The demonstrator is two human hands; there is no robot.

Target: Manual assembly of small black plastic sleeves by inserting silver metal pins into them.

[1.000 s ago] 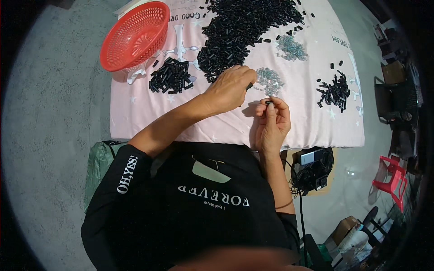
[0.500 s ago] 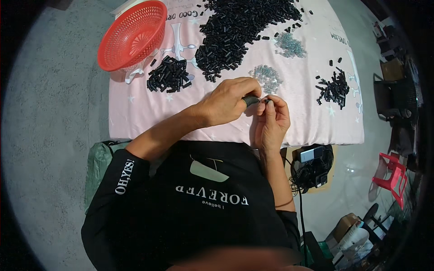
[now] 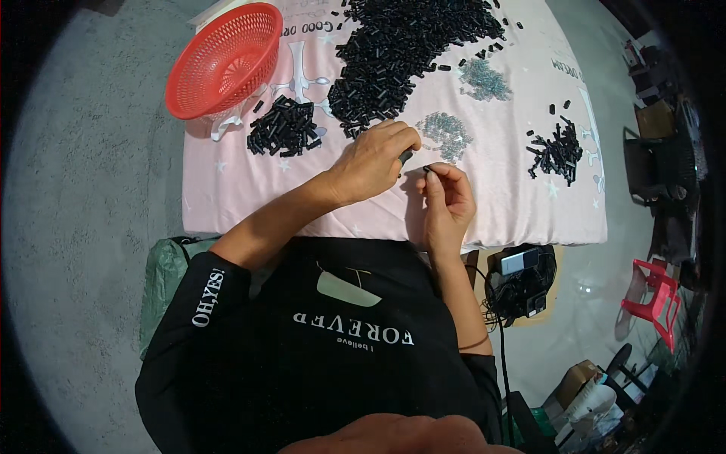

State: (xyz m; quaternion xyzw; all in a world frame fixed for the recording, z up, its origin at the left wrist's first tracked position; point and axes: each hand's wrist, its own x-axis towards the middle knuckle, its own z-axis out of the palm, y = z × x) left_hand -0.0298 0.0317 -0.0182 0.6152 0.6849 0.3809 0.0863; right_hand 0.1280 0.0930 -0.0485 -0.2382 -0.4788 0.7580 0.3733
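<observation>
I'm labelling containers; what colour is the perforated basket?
Red; the basket shows best in the head view.

The left arm [image 3: 280,214] is slanting up, and the left hand [image 3: 373,160] is curling, back side up. The right hand [image 3: 448,203] is pinching with thumb [image 3: 434,186] and finger [image 3: 449,171]. The 2 hands are sitting close but apart.

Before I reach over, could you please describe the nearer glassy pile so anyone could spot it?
On the pink cloth, find the right hand. Just beyond it lies the glassy pile, closer to that hand than its twin.
</observation>
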